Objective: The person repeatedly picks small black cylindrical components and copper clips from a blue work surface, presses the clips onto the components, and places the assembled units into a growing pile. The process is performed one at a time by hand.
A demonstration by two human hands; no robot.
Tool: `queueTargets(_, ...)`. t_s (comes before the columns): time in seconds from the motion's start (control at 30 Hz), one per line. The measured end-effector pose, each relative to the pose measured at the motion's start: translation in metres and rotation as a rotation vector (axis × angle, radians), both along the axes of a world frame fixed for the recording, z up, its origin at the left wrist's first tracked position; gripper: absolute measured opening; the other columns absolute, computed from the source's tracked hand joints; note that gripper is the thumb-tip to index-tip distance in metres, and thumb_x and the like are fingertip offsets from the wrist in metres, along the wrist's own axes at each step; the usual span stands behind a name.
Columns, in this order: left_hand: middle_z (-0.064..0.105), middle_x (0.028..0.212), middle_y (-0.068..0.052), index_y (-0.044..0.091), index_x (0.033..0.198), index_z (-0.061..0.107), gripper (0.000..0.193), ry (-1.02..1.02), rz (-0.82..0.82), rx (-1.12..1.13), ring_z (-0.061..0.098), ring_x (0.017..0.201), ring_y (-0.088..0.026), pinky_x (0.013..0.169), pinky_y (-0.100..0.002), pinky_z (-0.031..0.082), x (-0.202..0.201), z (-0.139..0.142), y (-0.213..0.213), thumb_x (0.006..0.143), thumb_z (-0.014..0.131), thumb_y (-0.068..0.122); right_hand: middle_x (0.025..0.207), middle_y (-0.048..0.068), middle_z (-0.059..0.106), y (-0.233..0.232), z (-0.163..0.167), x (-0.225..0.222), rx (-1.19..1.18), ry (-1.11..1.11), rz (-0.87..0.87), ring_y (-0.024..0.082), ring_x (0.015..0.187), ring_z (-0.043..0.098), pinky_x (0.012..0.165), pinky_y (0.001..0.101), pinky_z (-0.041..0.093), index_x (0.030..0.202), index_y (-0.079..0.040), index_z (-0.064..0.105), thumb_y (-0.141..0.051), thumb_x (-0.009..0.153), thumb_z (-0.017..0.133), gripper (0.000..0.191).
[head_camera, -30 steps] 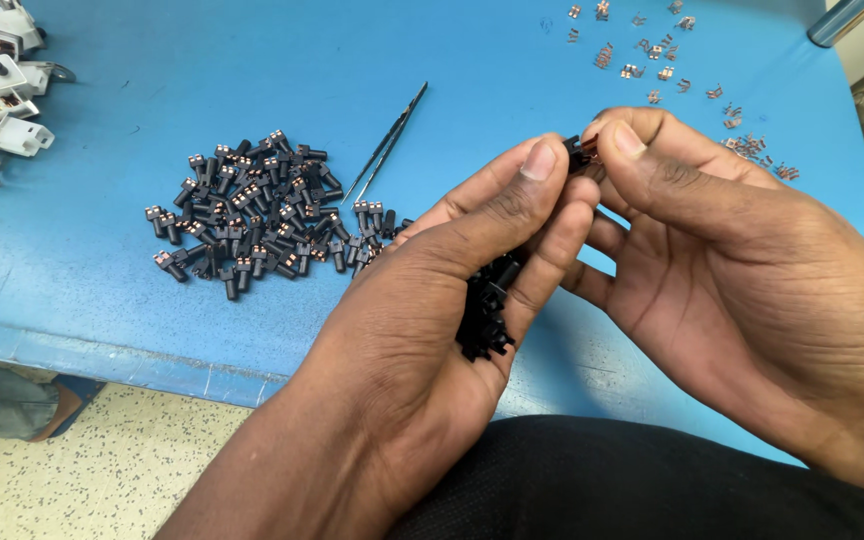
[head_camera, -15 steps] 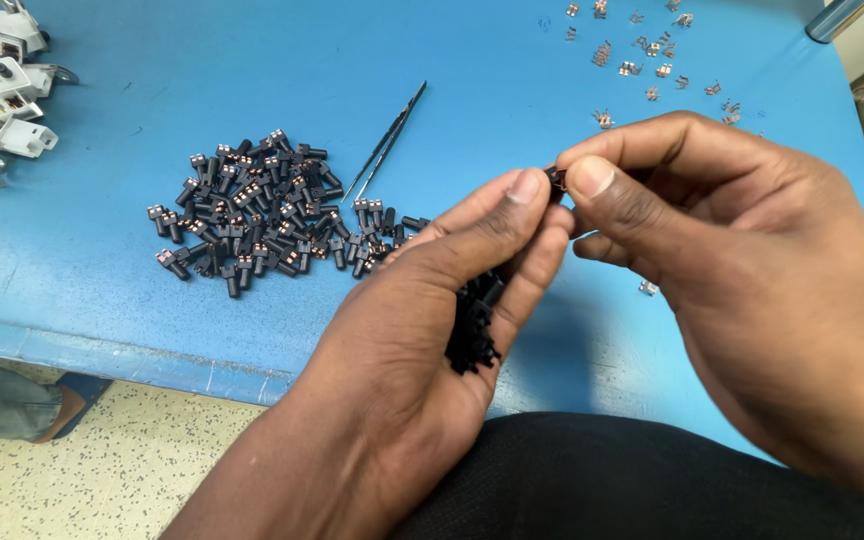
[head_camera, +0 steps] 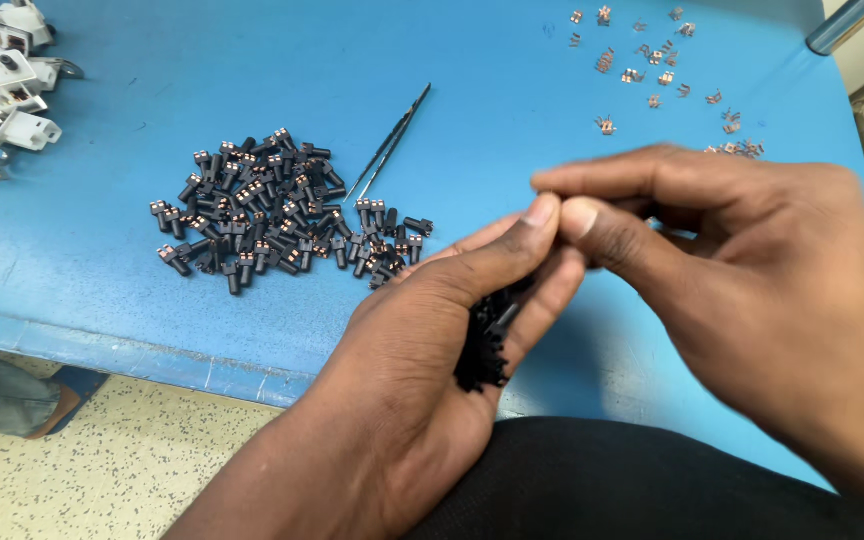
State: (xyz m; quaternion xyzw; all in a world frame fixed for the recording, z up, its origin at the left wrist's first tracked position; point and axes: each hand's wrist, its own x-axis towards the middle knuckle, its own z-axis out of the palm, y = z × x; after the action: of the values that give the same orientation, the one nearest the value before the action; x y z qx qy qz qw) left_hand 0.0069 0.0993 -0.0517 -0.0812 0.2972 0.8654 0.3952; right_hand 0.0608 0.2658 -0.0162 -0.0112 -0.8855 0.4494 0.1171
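Left hand [head_camera: 422,350] | grip cupped around black parts [head_camera: 482,345] (a bunch)

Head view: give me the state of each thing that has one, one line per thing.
Left hand: cupped, holding a bunch of small black parts.
Right hand: fingertips pinched against the left thumb; what they hold is hidden.
Pile of black parts: loose on the blue table.
Tweezers: lying flat, untouched.
Copper clips: scattered.
White parts: heaped at the left edge.
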Motion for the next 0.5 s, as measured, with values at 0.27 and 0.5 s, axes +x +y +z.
queueTargets(0.27,0.051,0.125,-0.032,-0.018,0.131,0.039,0.043,-0.171,0.369,-0.022,0.067,0.114,-0.039,0.100,-0.042,0.061,-0.007,-0.005,-0.020,0.099,0.047,0.010,0.085,0.010,0.079,0.005,-0.018,-0.012,-0.009,-0.592,-0.254,0.018,0.073,0.074,0.073,0.0317,0.062,0.110,-0.008,0.080,-0.021,0.092,0.077,0.023)
queueTargets(0.5,0.049,0.128,-0.033,-0.021,0.130,0.039,0.036,-0.118,0.271,0.089,0.065,0.121,-0.041,0.103,-0.042,0.058,-0.007,-0.012,-0.020,0.104,0.048,0.003,0.093,0.016,0.080,-0.015,-0.003,-0.025,0.091,-0.685,-0.436,0.022,0.080,0.079,0.077,0.0363,0.064,0.116,-0.007,0.077,-0.020,0.094,0.074,0.026)
